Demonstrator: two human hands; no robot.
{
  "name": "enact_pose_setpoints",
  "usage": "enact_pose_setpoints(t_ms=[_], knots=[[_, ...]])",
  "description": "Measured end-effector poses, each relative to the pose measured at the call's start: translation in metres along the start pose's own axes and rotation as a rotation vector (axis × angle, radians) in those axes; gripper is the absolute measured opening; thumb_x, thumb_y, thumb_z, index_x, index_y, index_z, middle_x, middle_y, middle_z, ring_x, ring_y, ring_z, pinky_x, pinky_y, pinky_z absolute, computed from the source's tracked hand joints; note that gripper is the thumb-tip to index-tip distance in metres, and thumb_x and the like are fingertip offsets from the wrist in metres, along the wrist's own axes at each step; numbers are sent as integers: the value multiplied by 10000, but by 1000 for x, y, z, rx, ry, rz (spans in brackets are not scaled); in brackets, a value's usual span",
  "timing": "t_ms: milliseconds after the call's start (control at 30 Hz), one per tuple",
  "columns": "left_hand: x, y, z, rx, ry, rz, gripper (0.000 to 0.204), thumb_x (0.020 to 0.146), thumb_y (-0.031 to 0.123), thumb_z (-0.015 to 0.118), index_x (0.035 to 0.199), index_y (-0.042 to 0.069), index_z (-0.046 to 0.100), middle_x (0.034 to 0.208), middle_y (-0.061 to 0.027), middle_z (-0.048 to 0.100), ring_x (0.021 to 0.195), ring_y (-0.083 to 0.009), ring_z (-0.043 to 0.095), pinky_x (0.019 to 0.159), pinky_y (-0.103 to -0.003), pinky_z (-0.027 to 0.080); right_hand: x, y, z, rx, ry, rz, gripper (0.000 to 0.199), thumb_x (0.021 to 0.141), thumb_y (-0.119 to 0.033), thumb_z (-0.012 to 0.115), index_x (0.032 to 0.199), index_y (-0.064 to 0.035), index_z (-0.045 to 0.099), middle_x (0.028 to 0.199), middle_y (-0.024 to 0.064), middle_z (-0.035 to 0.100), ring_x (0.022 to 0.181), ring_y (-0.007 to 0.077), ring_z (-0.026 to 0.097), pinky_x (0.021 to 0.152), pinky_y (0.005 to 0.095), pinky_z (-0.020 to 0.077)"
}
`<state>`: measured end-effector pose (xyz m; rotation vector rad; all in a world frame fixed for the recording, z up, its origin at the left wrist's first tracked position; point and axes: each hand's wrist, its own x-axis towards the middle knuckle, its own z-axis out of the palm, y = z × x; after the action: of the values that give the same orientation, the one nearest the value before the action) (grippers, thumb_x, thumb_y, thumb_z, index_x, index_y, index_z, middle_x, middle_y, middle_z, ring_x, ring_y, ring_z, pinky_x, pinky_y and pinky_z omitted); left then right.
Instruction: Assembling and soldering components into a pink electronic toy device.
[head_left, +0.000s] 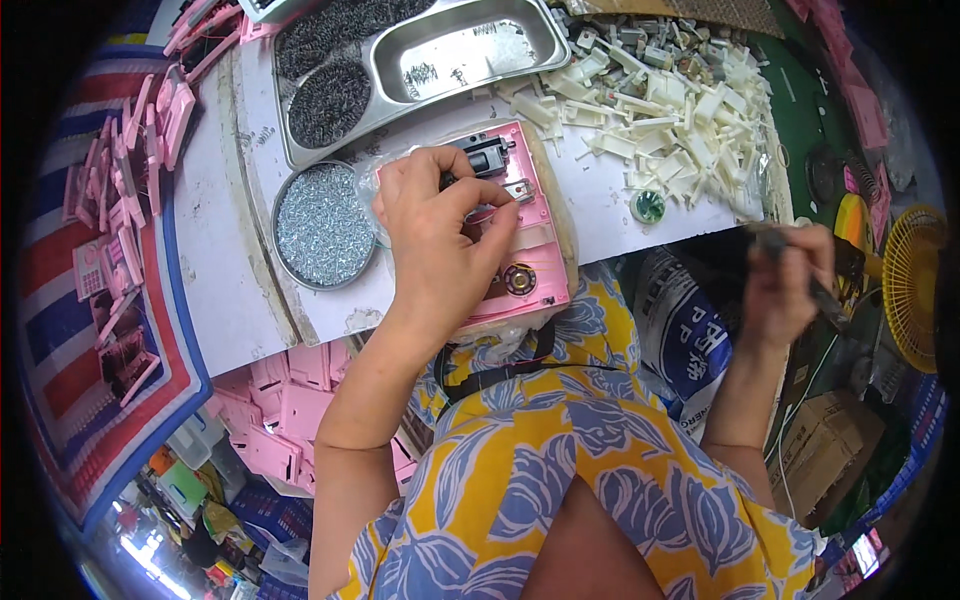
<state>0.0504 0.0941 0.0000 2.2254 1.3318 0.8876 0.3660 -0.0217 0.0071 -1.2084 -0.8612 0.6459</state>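
The left grip (437,222) hovers over a pink casing (550,278) on the counter (225,270), thumb and forefinger nearly together beside a small metal piece (519,190); whether they pinch it, I cannot tell. Left of that grip sits a dish of screws (325,228). The right grip (792,290), well apart to its right, is clamped round a blurred dark tool (829,305).

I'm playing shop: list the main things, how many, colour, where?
Table: one, white, middle
Tray: one, silver, top
Springs: many, dark, in tray
Dish: one, grey, near tray
Metal bits: many, silver, in dish
Plastic parts: many, white, top right
Open casing: one, pink, on table
Loose casings: many, pink, left
Cloth: one, red-white-blue, far left
Fan: one, yellow, right
Dress: one, yellow-blue, bottom
Left hand: one, bare, on open casing
Right hand: one, bare, right, holding dark tool
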Motion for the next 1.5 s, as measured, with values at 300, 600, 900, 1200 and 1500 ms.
enact_pose_setpoints(t_ms=[300, 600, 900, 1200, 1500], knots=[[4, 6, -2, 72, -37, -7, 127, 681, 128, 806, 765, 84, 722, 950, -62, 526, 959, -277, 479, 865, -401, 360, -20, 21, 74, -63, -423, 128, 252, 830, -64, 804, 994, -22, 617, 851, -1, 609, 711, 34, 511, 635, 190, 392], [4, 5, -3, 121, -32, 17, 137, 672, 126, 805, 770, 95, 714, 955, -51, 530, 966, -272, 485, 862, -396, 343, -20, 29, 79, -110, -474, -15, 257, 835, -71, 811, 987, -20, 611, 834, 28, 634, 682, 43, 504, 609, 200, 387], [3, 4, 0, 113, -14, 29, 133, 674, 118, 797, 770, 95, 709, 957, -49, 532, 962, -267, 487, 860, -393, 344, -19, 34, 83, -90, -519, -85, 246, 836, -51, 805, 979, -27, 606, 716, 9, 588, 590, 44, 442, 534, 218, 316], [4, 5, -1, 125, -8, 38, 129, 677, 119, 801, 766, 99, 711, 953, -49, 534, 957, -267, 490, 850, -398, 347, -15, 32, 84, -176, -561, -175, 237, 817, -36, 807, 959, -31, 617, 691, 8, 564, 563, 57, 435, 518, 227, 311], [3, 4, -1, 136, -14, 40, 133, 681, 138, 807, 777, 104, 721, 957, -43, 541, 953, -260, 495, 849, -401, 346, -15, 28, 77, -125, -526, -141, 258, 816, -31, 804, 980, -29, 604, 679, -2, 533, 575, 62, 428, 526, 231, 307]])
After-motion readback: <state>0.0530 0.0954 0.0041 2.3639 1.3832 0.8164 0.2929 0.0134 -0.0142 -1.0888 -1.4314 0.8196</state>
